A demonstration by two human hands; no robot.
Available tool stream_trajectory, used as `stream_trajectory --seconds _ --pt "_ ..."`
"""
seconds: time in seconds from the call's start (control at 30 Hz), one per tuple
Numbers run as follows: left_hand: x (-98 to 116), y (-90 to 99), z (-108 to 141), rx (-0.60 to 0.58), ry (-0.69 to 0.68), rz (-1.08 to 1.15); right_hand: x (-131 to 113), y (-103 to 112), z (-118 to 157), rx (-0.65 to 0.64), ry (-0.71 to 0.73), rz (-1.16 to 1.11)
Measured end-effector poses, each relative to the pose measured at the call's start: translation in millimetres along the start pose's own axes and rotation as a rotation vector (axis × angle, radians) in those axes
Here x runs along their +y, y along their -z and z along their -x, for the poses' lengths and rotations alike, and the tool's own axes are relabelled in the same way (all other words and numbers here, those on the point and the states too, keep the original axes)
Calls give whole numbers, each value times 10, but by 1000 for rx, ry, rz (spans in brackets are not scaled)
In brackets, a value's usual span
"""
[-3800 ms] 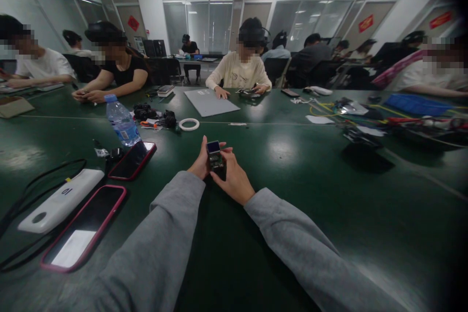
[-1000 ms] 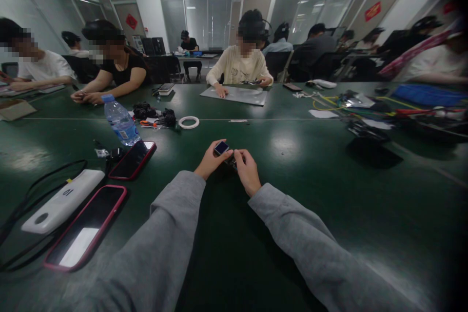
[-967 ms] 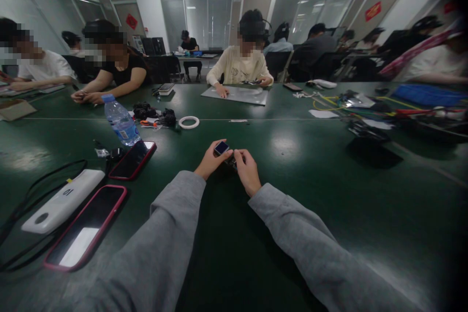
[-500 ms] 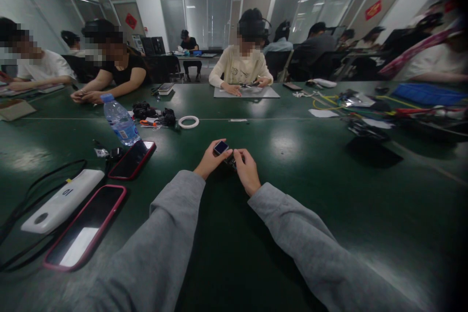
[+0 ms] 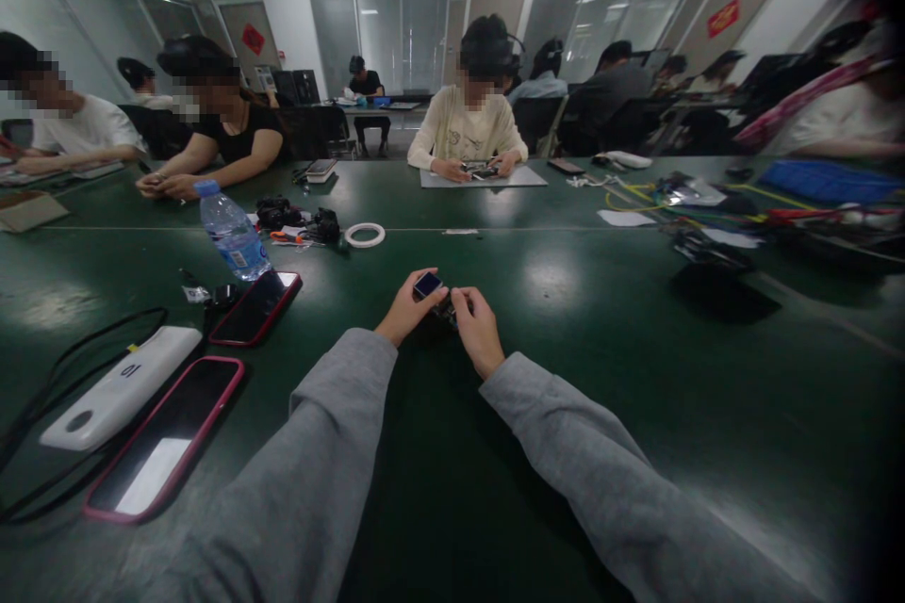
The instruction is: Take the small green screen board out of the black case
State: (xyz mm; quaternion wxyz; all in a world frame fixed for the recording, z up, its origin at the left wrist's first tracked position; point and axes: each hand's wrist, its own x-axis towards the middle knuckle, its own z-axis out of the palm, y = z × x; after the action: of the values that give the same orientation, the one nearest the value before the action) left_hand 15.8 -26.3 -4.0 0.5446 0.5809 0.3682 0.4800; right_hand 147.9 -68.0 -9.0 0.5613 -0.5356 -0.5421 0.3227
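Just above the middle of the green table, a small black device [image 5: 428, 284] with a square screen, which looks like an action camera, is held between my two hands. My left hand [image 5: 404, 313] is closed around its left side, the thumb lying along the near edge below the screen. On the other side, my right hand [image 5: 481, 332] pinches a dark part at the device's lower right with thumb and fingertips. What exactly those fingertips grip is mostly hidden. The screen faces up toward me and looks dark.
Left of my arms lie two red-edged phones, one nearer [image 5: 170, 438] and one farther [image 5: 255, 308], a white power bank [image 5: 123, 386] with black cables, and a water bottle [image 5: 233, 231]. Beyond are a white tape ring [image 5: 365, 236] and a co-worker [image 5: 467, 127]. Tools and a blue tray [image 5: 827, 181] sit right.
My hands and the device have hardly moved. The co-worker opposite has drawn one hand in from the grey board to the dark item there, and the board has shifted slightly right.
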Motion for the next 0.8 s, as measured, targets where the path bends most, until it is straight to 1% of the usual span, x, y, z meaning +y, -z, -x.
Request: stream_trajectory --seconds 0.3,0.6,0.8 --pt "57 -35 23 23 61 83 15 0 -4 5 4 -16" --pt "56 -24 26 20 33 69 22 6 2 -2 -23 -23" --pt "46 -21 15 32 27 56 14 1 -9 12 19 -3"
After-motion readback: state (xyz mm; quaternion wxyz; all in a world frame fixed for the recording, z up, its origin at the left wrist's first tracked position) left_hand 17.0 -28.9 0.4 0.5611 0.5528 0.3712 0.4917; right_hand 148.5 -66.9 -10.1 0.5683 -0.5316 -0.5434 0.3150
